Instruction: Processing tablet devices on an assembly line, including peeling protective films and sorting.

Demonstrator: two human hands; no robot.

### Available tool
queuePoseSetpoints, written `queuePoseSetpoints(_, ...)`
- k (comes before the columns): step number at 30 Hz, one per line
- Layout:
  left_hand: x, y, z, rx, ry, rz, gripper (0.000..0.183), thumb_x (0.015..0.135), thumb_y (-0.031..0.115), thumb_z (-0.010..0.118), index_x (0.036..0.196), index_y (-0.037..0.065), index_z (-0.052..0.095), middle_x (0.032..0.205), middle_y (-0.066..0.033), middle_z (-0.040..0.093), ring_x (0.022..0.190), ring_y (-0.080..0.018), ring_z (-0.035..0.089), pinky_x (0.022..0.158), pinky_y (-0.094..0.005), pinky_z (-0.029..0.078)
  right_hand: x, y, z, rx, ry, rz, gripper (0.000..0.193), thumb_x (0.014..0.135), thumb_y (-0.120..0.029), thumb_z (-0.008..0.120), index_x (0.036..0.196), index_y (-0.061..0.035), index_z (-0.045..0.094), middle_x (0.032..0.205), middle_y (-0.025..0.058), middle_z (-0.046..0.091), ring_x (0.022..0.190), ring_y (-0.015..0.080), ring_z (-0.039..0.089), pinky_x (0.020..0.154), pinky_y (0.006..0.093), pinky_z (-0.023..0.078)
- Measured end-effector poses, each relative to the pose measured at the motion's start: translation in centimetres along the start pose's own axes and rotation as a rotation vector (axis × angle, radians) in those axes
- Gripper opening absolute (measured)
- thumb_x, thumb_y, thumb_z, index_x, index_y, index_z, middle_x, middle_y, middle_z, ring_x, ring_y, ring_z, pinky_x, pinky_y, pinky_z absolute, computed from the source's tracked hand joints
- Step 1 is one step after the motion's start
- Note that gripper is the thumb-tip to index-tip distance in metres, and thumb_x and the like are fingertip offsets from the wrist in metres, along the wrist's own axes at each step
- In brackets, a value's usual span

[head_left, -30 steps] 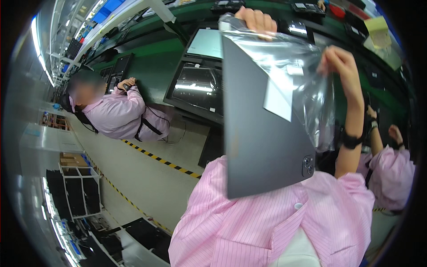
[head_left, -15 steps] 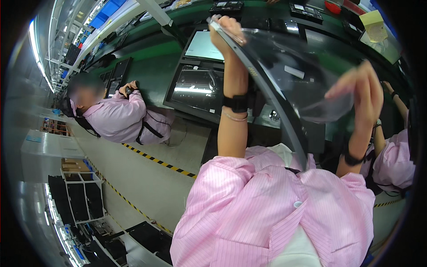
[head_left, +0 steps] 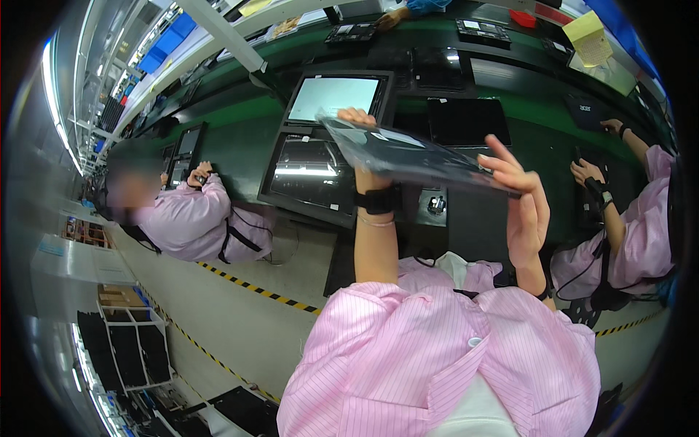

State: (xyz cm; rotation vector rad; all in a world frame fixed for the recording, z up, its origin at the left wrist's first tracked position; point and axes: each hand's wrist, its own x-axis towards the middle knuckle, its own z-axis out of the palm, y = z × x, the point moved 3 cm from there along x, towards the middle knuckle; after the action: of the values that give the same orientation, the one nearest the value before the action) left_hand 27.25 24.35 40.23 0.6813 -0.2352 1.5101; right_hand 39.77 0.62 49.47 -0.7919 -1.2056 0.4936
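Above the workbench I hold a thin, dark, flat panel (head_left: 429,162), tilted, with a glossy clear film over its left part. My left hand (head_left: 357,116) grips the panel's far left end; its fingertips show over the edge, while the thumb is hidden. At the opposite end, my right hand (head_left: 526,200) has the panel's edge between its fingers and palm, with the index finger stretched up and away. Beyond the panel, a black flat panel (head_left: 470,121) lies on the green bench. A black frame (head_left: 268,182) to the left holds a lit white screen (head_left: 335,99) and a dark, film-covered screen (head_left: 309,169).
A co-worker in pink (head_left: 207,218) sits to the left, hands on a small dark object. Another co-worker (head_left: 633,211) works at the right, over dark panels. Open electronic units (head_left: 484,33) stand along the far bench. A metal post (head_left: 233,40) rises at the back left.
The panel has swung from steep to nearly level. My left hand has come lower, and my right hand has moved left onto the panel's end. The loose clear sheet no longer billows out.
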Motion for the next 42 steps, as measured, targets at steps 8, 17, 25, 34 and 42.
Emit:
queuePoseSetpoints(8,-1.6,-2.3,-3.3,0.107,1.054,-0.318,0.024,0.090,0.028,0.033,0.071,0.015,0.041,0.064,0.0018,0.042,0.045,-0.0106,0.044,0.031,-0.0206,0.031,1.1,1.1,0.5,0.301,0.075,0.169,0.013,0.089,-0.012,0.039,0.095,-0.0012,0.043,0.108,0.0221,0.054,0.109,0.0271,0.050,0.098,0.0397,0.035)
queuePoseSetpoints(17,-3.1,-2.4,-5.8,0.072,0.976,-0.275,0.028,0.089,0.024,0.031,0.072,0.013,0.050,0.063,0.0002,0.049,0.049,-0.0131,0.050,0.037,-0.0209,0.040,0.7,1.8,0.8,0.378,0.103,0.244,0.020,0.090,-0.020,0.040,0.094,-0.0013,0.044,0.110,0.0224,0.053,0.104,0.0246,0.052,0.093,0.0365,0.038)
queuePoseSetpoints(25,-5.6,-3.1,-5.3,0.052,0.841,-0.458,0.034,0.088,0.026,0.030,0.095,0.005,0.056,0.098,-0.0132,0.058,0.090,-0.0281,0.057,0.079,-0.0422,0.048,1.9,2.3,-0.6,-0.007,0.206,0.007,0.042,0.087,-0.034,0.055,0.110,0.0010,0.051,0.112,0.0124,0.055,0.092,0.0129,0.051,0.080,0.0270,0.039)
queuePoseSetpoints(34,-8.5,7.9,9.9,-0.074,0.140,-0.982,0.057,0.091,0.043,0.042,0.125,-0.003,0.044,0.123,-0.0201,0.051,0.105,-0.0292,0.055,0.094,-0.0383,0.041,4.8,1.4,-6.7,0.343,0.479,0.557,0.023,0.087,-0.022,0.057,0.091,-0.0006,0.062,0.080,0.0033,0.065,0.067,0.0067,0.060,0.059,0.0186,0.046)
queuePoseSetpoints(42,-7.3,3.9,9.9,0.623,-0.073,-1.059,0.044,0.095,0.030,0.037,0.118,-0.006,0.049,0.110,-0.0130,0.059,0.096,-0.0187,0.058,0.085,-0.0281,0.044,1.7,2.7,-12.0,0.298,0.563,0.660,0.022,0.089,-0.024,0.055,0.083,-0.0041,0.062,0.078,-0.0003,0.063,0.067,0.0056,0.059,0.061,0.0191,0.048)
